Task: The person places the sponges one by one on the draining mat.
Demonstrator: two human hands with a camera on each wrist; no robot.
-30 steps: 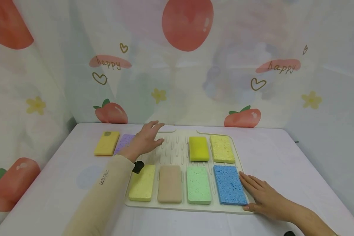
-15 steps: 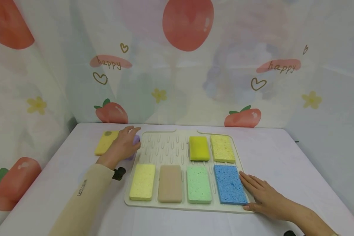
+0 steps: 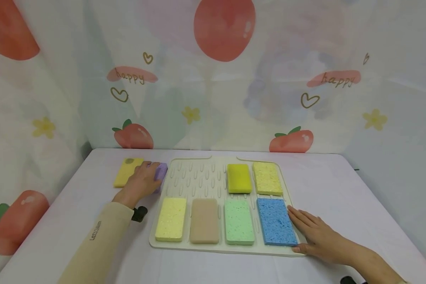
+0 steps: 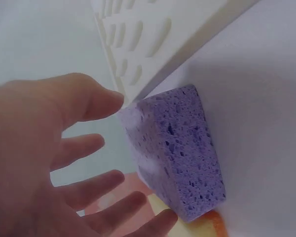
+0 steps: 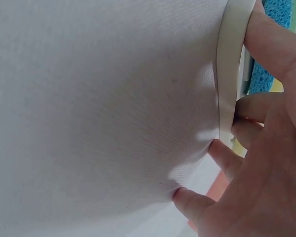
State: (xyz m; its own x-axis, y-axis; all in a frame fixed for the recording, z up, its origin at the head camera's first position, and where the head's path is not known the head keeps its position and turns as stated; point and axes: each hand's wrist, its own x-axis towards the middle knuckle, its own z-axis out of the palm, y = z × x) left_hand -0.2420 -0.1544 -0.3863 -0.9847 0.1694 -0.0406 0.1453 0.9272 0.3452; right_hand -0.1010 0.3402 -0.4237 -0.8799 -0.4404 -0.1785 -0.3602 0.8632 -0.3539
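Note:
My left hand (image 3: 139, 183) is over the purple sponge (image 3: 161, 171) just left of the cream ridged tray (image 3: 198, 173). In the left wrist view the thumb and fingers spread around the purple sponge (image 4: 182, 148), with the thumb tip close to one corner; no firm grip shows. Under the hand's far side lies a yellow sponge with a dark round spot (image 3: 126, 175), partly covered. My right hand (image 3: 319, 238) rests at the tray's right edge beside the blue sponge (image 3: 276, 222); its fingertips press the tray rim (image 5: 232, 64) and the cloth.
On the tray's front row lie a pale yellow sponge (image 3: 170, 219), a tan sponge (image 3: 204, 221) and a green sponge (image 3: 239, 222). Behind them are a bright yellow sponge (image 3: 239, 178) and a speckled yellow sponge (image 3: 268, 178). A patterned cloth backdrop (image 3: 213, 98) stands behind the table.
My left hand has moved left from above the tray, then lowered to the purple sponge. The right hand has stayed at the tray's edge.

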